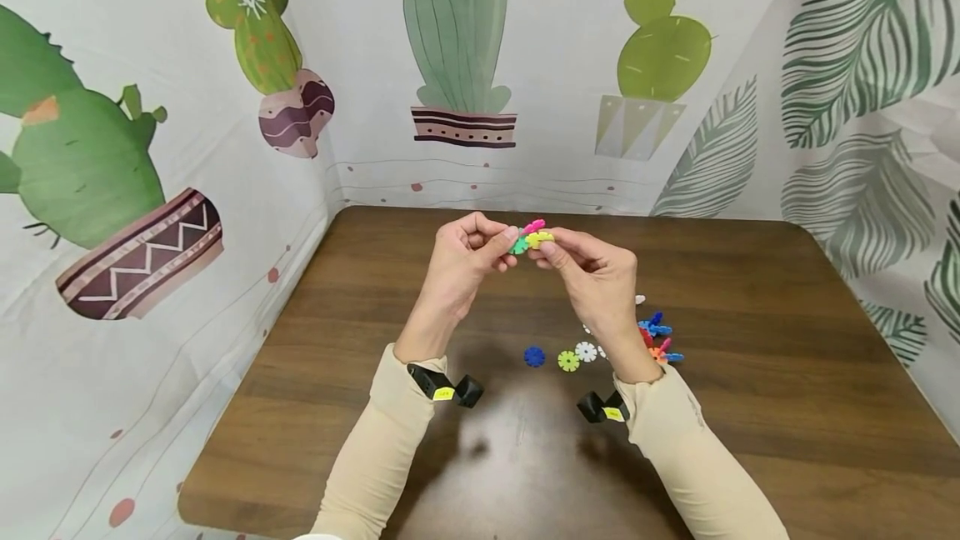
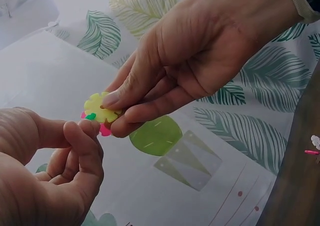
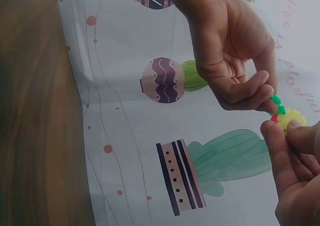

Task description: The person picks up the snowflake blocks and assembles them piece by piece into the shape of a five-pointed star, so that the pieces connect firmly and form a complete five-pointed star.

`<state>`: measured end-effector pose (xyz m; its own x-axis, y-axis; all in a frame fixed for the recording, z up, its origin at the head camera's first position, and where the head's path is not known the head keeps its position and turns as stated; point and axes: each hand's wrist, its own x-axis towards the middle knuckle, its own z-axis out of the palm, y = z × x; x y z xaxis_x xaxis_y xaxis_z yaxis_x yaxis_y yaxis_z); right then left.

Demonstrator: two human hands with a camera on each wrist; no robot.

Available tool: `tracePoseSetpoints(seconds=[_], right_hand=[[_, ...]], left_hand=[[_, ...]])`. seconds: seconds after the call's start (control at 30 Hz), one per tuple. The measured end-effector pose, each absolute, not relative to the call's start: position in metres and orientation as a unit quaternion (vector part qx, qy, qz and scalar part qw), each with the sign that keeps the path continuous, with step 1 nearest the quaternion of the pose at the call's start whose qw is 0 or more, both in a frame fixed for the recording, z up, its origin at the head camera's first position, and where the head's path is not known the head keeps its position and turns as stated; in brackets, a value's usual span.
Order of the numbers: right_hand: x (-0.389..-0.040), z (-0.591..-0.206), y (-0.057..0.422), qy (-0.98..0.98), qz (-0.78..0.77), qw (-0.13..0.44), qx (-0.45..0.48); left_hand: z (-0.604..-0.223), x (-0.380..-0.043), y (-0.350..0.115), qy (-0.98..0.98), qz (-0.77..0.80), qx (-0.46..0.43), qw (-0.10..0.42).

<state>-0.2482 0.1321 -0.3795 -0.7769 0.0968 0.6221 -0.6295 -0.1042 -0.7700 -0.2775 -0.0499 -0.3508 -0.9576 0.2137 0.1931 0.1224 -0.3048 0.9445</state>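
Above the far part of the table, my left hand [image 1: 467, 261] pinches a green notched plastic disc [image 1: 519, 246] between thumb and fingers. My right hand [image 1: 600, 269] pinches a yellow notched disc [image 1: 542, 237] from the other side. A pink disc [image 1: 534, 227] sits at an angle with them, and the three touch. In the left wrist view the right thumb lies on the face of the yellow disc [image 2: 100, 109]. Fingertips cover much of the green disc [image 3: 277, 105] in the right wrist view, so how deeply the slots engage cannot be told.
On the brown table [image 1: 337, 407] lie a dark blue disc [image 1: 534, 357], a lime disc [image 1: 568, 361] and a white disc [image 1: 586, 352]. Joined blue pieces [image 1: 655, 327] and an orange-pink-blue cluster [image 1: 664, 352] lie beside the right wrist, which partly hides others. Printed cloth hangs behind.
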Motion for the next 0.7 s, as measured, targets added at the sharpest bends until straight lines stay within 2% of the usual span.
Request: tracePoseSetpoints(seconds=[0.33, 0.6, 0.7], right_hand=[[-0.2496, -0.3825, 0.1305, -0.608, 0.712, 0.276, 0.219], [-0.2511, -0.3846, 0.1303, -0.659, 0.642, 0.314, 0.233], [-0.2541, -0.3837, 0.1312, -0.660, 0.645, 0.305, 0.238]], left_hand=[[-0.3526, -0.2726, -0.0410, 0.569, 0.810, 0.141, 0.005], [-0.3543, -0.2737, -0.0404, 0.585, 0.797, 0.147, -0.019], [-0.3545, -0.2770, -0.0422, 0.586, 0.796, 0.150, -0.014]])
